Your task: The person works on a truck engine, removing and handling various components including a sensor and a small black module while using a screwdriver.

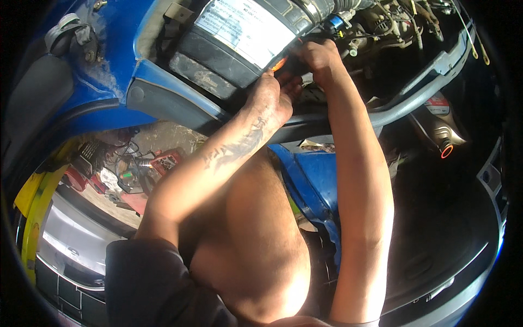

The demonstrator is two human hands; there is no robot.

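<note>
My left hand (pixel 272 95) reaches to the lower right edge of a black housing (pixel 201 41) with a white label, its thumb at the edge and fingers curled beneath; what they grip is hidden. An orange piece (pixel 280 64) shows just above that thumb. To its right, my right hand (pixel 321 60) is closed among the engine parts, just below a hose (pixel 348 4); I cannot make out what it holds.
Blue bodywork (pixel 101 49) surrounds the engine bay, with a dark crossbar (pixel 400 106) along its front. My leg (pixel 256 229) is below my arms. Tools and red cases (pixel 163 163) lie on the floor at left. An oil bottle (pixel 436 125) sits at right.
</note>
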